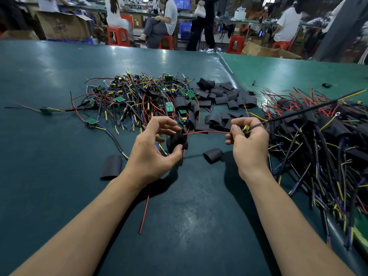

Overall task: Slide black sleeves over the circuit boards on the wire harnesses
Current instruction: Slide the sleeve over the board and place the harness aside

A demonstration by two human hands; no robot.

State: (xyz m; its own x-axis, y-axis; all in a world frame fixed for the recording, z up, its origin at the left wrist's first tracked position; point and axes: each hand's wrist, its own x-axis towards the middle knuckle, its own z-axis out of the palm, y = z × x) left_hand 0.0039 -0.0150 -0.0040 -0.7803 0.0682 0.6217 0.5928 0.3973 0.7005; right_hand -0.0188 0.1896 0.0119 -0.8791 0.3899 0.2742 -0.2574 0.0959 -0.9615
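My left hand pinches a black sleeve between thumb and fingers, just above the green table. A red and black wire pair runs through the sleeve and across to my right hand. That hand grips a small circuit board with yellow parts, about a hand's width right of the sleeve. The harness's black cable stretches up to the right from the board. The wire pair's free end hangs down onto the table below my left hand.
A heap of bare harnesses with green boards lies behind my hands. Loose black sleeves are piled to its right, two more lie near my hands. Sleeved harnesses fill the right side. People sit on red stools beyond the table.
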